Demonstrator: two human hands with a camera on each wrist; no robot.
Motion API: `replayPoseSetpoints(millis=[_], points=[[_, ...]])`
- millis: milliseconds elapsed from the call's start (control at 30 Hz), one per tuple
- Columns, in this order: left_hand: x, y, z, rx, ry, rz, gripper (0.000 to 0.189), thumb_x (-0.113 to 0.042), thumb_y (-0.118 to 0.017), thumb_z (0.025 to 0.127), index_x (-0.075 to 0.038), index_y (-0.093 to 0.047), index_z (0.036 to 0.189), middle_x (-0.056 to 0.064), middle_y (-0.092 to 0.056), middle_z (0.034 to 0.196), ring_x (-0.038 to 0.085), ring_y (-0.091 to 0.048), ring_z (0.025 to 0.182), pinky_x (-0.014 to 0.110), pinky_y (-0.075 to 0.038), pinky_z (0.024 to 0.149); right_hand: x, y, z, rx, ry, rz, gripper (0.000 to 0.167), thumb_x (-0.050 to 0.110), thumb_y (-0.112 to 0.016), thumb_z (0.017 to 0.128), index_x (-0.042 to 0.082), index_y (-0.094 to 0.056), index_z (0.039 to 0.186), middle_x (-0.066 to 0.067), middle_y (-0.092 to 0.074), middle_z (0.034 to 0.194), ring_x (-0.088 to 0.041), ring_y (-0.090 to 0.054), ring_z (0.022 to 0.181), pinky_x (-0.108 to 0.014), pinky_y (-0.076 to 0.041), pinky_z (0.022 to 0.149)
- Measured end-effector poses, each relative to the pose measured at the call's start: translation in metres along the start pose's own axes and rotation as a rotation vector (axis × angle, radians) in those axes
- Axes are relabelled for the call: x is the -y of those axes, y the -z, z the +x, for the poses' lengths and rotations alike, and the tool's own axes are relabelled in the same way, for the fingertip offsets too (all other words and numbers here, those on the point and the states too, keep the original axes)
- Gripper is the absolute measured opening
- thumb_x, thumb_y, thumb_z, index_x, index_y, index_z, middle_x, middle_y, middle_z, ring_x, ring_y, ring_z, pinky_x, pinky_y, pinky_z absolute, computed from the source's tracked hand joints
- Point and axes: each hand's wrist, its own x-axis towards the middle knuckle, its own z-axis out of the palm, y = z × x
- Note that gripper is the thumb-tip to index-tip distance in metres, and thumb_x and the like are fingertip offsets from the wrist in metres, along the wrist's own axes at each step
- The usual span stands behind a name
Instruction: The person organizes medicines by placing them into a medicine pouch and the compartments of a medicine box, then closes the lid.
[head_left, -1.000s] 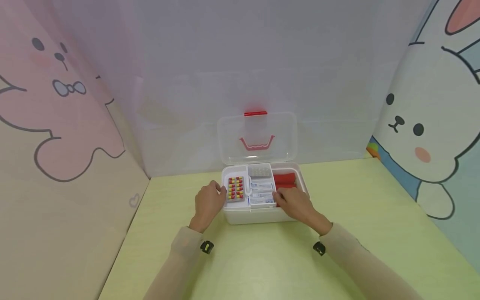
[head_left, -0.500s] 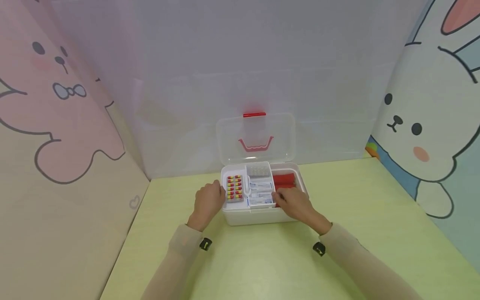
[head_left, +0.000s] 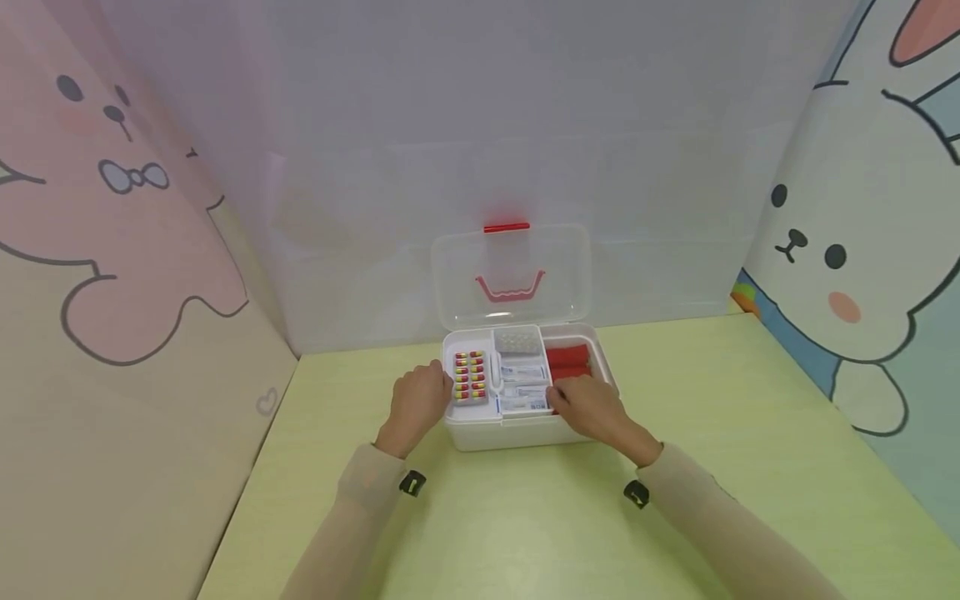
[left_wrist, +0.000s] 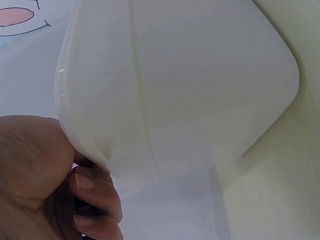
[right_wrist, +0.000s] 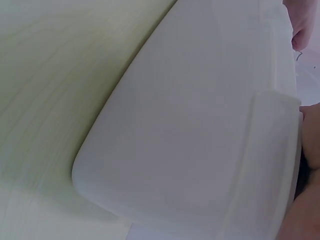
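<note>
A white medicine box point(head_left: 495, 435) stands on the table with its clear lid point(head_left: 566, 262) raised behind it. A white tray point(head_left: 471, 340) sits in its left and middle part. On the tray are a blister pack of red and yellow capsules point(head_left: 470, 379), a clear blister pack point(head_left: 517, 342) and blue-printed white packets point(head_left: 523, 393). My left hand point(head_left: 417, 406) grips the box's left rim, with fingers curled at the edge in the left wrist view. My right hand point(head_left: 592, 408) pinches the tray's right edge; its fingertips are mostly hidden in the right wrist view.
Red rolled items point(head_left: 567, 358) lie in the box's right part, beside the tray. The pale yellow table point(head_left: 750, 467) extends around the box. A whitish wall sheet point(head_left: 360, 225) hangs close behind the lid, and cartoon-printed panels point(head_left: 832, 333) border the sides.
Both hands keep their places on the box and tray. Only a slight shift of the head view shows.
</note>
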Motion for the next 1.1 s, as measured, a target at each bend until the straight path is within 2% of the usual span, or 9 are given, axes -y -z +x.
replayPoseSetpoints(millis=[300, 567, 667, 733, 833, 933, 1033, 1100], points=[[-0.002, 0.002, 0.002, 0.072, 0.034, -0.022, 0.024, -0.023, -0.052, 0.098, -0.002, -0.062, 0.091, 0.005, -0.053, 0.065, 0.018, -0.049, 0.056, 0.026, -0.035, 0.049, -0.001, 0.002, 0.002, 0.059, -0.016, 0.029, 0.030, 0.018, -0.050, 0.093, 0.016, -0.052, 0.064, 0.007, -0.052, 0.057, -0.010, -0.044, 0.054, -0.025, -0.031, 0.048], [-0.004, 0.001, 0.002, 0.077, 0.041, 0.038, 0.026, -0.028, -0.050, 0.099, -0.005, -0.062, 0.101, 0.005, -0.059, 0.070, 0.020, -0.052, 0.057, 0.032, -0.040, 0.052, 0.001, 0.005, 0.005, 0.121, -0.039, -0.013, 0.033, 0.020, -0.050, 0.094, 0.015, -0.049, 0.061, 0.005, -0.043, 0.055, -0.011, -0.041, 0.052, -0.025, -0.029, 0.048], [-0.004, -0.002, 0.003, 0.061, 0.052, 0.022, 0.027, -0.030, -0.049, 0.099, -0.006, -0.062, 0.103, 0.006, -0.059, 0.070, 0.020, -0.052, 0.056, 0.032, -0.039, 0.051, 0.001, 0.005, 0.005, 0.135, -0.047, -0.018, 0.033, 0.019, -0.050, 0.094, 0.014, -0.049, 0.061, 0.004, -0.043, 0.055, -0.012, -0.041, 0.053, -0.025, -0.029, 0.049], [-0.003, -0.004, 0.003, 0.038, 0.068, -0.007, 0.028, -0.029, -0.049, 0.099, -0.005, -0.060, 0.109, 0.006, -0.059, 0.072, 0.020, -0.052, 0.056, 0.031, -0.039, 0.050, 0.001, 0.005, 0.005, 0.134, -0.049, -0.020, 0.032, 0.019, -0.050, 0.094, 0.014, -0.050, 0.062, 0.004, -0.043, 0.056, -0.012, -0.041, 0.053, -0.026, -0.029, 0.049], [-0.001, -0.009, 0.004, 0.018, 0.080, -0.050, 0.040, -0.029, -0.046, 0.100, -0.006, -0.052, 0.132, 0.008, -0.064, 0.082, 0.019, -0.052, 0.057, 0.031, -0.040, 0.049, 0.001, 0.005, 0.004, 0.121, -0.060, -0.022, 0.032, 0.021, -0.051, 0.094, 0.015, -0.050, 0.062, 0.005, -0.043, 0.055, -0.012, -0.041, 0.053, -0.026, -0.029, 0.049], [0.000, -0.011, 0.004, 0.022, 0.076, -0.081, 0.051, -0.029, -0.044, 0.101, -0.010, -0.041, 0.149, 0.012, -0.070, 0.103, 0.019, -0.052, 0.059, 0.030, -0.039, 0.049, 0.002, 0.003, 0.004, 0.106, -0.077, -0.019, 0.033, 0.022, -0.051, 0.093, 0.016, -0.049, 0.061, 0.005, -0.042, 0.054, -0.011, -0.040, 0.051, -0.026, -0.028, 0.048], [0.000, -0.011, 0.005, 0.026, 0.063, -0.087, 0.052, -0.027, -0.045, 0.101, -0.012, -0.040, 0.150, 0.013, -0.070, 0.113, 0.019, -0.050, 0.058, 0.029, -0.037, 0.048, 0.002, 0.000, 0.003, 0.088, -0.091, -0.029, 0.036, 0.025, -0.049, 0.096, 0.016, -0.047, 0.061, 0.005, -0.042, 0.054, -0.013, -0.041, 0.052, -0.027, -0.029, 0.048], [0.001, -0.012, 0.006, 0.027, 0.060, -0.093, 0.052, -0.027, -0.045, 0.100, -0.010, -0.041, 0.150, 0.013, -0.070, 0.104, 0.018, -0.048, 0.057, 0.028, -0.036, 0.047, 0.002, -0.001, 0.004, 0.076, -0.093, -0.040, 0.039, 0.027, -0.046, 0.098, 0.016, -0.047, 0.061, 0.004, -0.043, 0.055, -0.013, -0.042, 0.053, -0.029, -0.029, 0.048]])
